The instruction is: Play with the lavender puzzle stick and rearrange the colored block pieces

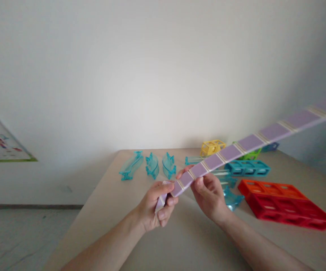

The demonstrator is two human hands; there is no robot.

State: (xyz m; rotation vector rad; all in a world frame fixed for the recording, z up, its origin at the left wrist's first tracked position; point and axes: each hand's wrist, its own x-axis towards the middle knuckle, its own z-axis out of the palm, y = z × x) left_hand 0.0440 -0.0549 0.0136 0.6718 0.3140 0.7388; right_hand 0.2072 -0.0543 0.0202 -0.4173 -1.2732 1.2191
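A long lilac bar (214,162), made of several segments with pale bands between them, slants up from the middle to the right edge. My right hand (210,194) is closed around it near its lower end, thumb in front and fingers partly behind. In my left hand (158,206) is a short lilac block (161,202), pinched under the thumb. Its fingers also reach the bar's lower tip; I cannot tell whether block and bar are joined. Both hands are above the table (100,218).
Clear teal track pieces (152,165) lie at the back. To the right are a teal frame block (247,168), orange frame blocks (272,189) and red ones (289,210). A yellow frame block (212,147) stands near the wall (163,75). The bar partly covers a green one (251,154).
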